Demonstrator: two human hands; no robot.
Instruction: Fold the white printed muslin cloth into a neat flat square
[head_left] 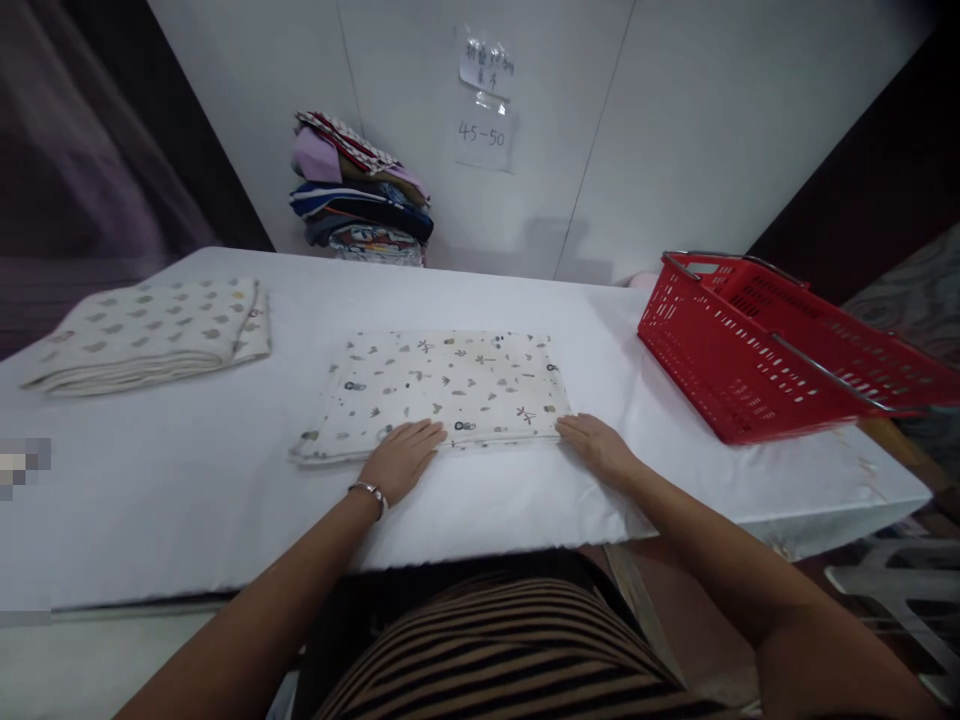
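Observation:
A folded white cloth (450, 385) with small printed figures lies flat in the middle of the table. My left hand (403, 455), with a bracelet at the wrist, rests its outstretched fingers on the cloth's near edge, left of centre. At the near right corner my right hand (596, 445) touches the same cloth, fingers extended. Neither hand grips anything; both lie palm down. Farther left is another folded cloth (150, 330), cream with grey leaf-like prints, stacked in several layers.
A red plastic basket (757, 360) with metal handles stands at the table's right end. Behind the table, a pile of folded fabrics (360, 195) leans near the wall. White cloth covers the table (225, 500). Paper signs (484, 135) hang on the wall.

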